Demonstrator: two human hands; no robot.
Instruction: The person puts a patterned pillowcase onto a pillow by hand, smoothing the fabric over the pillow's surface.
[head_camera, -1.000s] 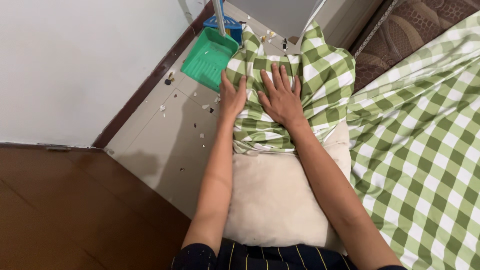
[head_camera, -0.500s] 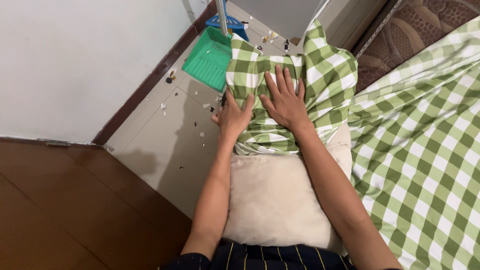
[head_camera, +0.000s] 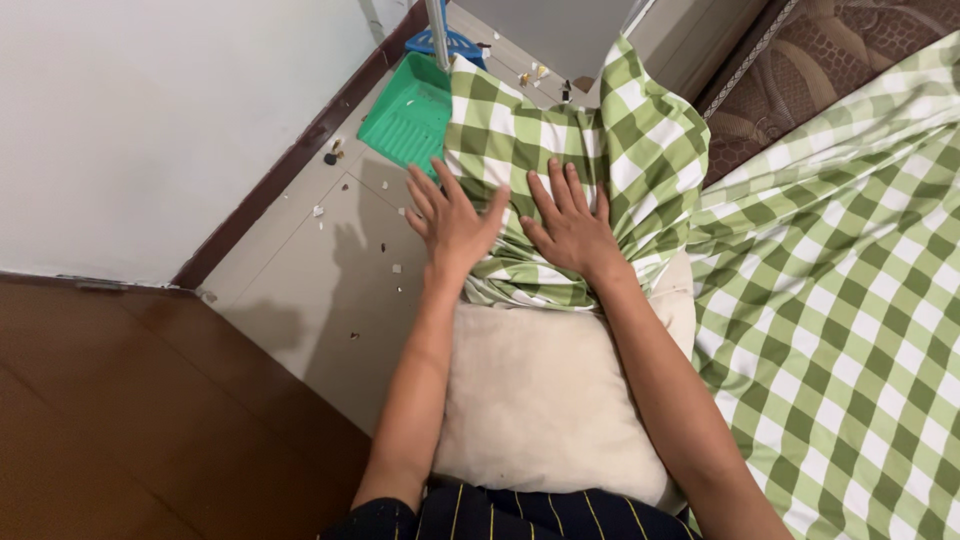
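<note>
A cream pillow (head_camera: 540, 395) lies against my lap, its far end covered by a green and white checked pillowcase (head_camera: 640, 150) that is bunched around it. My right hand (head_camera: 572, 225) lies flat on the checked cloth, fingers spread, pressing it onto the pillow. My left hand (head_camera: 452, 222) is at the left edge of the pillowcase, fingers spread apart, its palm against the cloth's side and holding nothing.
A bed with a matching checked sheet (head_camera: 850, 300) fills the right side. A green dustpan (head_camera: 408, 112) and a blue broom head (head_camera: 445, 42) stand on the tiled floor (head_camera: 320, 290), which is littered with small scraps. A dark wooden surface (head_camera: 120, 420) is at the lower left.
My left hand has drawn back toward me along the pillowcase's left edge and opened its fingers. The pillowcase's far end has risen a little. My right hand has barely moved.
</note>
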